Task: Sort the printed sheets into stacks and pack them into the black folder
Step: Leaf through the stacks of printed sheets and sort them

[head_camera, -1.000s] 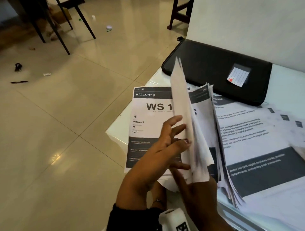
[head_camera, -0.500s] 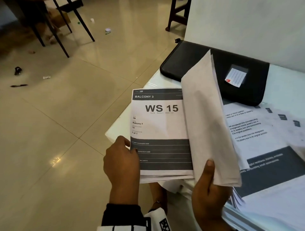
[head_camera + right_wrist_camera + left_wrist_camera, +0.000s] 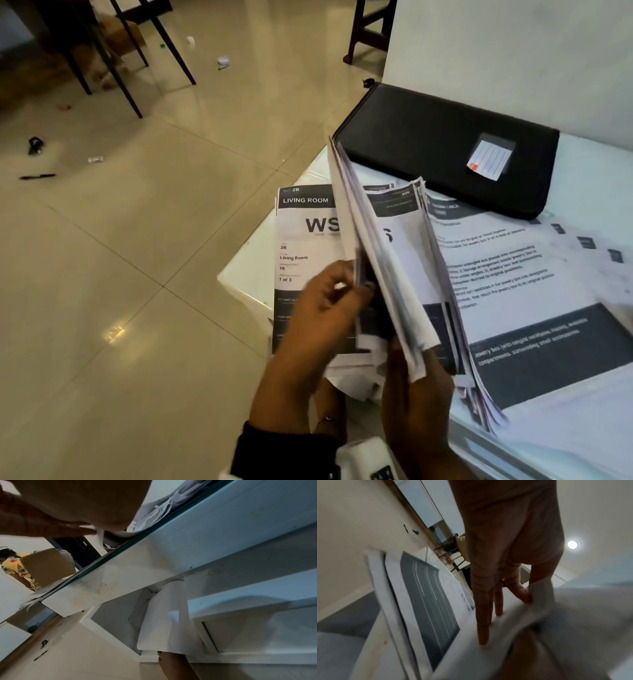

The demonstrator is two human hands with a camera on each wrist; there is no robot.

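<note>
The black folder (image 3: pixel 445 147) lies shut at the back of the white table (image 3: pixel 253 270). In front of it a flat stack of printed sheets (image 3: pixel 301 240) shows a "LIVING ROOM" page on top. My right hand (image 3: pixel 416 380) grips the lower edge of a raised bundle of sheets (image 3: pixel 383 260), which stands tilted beside that stack. My left hand (image 3: pixel 346 277) reaches into the bundle's edge. In the left wrist view its thumb and forefinger (image 3: pixel 524 596) pinch one sheet (image 3: pixel 539 588), and the other fingers lie straight on the paper. More printed pages (image 3: pixel 520 274) are spread out to the right.
The table's near-left corner juts over a tiled floor (image 3: pixel 137 274) with a pen (image 3: pixel 37 176) and small scraps. Chair legs (image 3: pixel 164 44) stand far left. A wall (image 3: pixel 513 51) backs the folder. Under the table edge (image 3: pixel 171 555) hangs a loose sheet (image 3: pixel 168 615).
A "LIVING ROOM" page now tops the left stack where "WS 15" lay. My left hand left that stack's edge and went back to the raised bundle, which now stands steeper.
</note>
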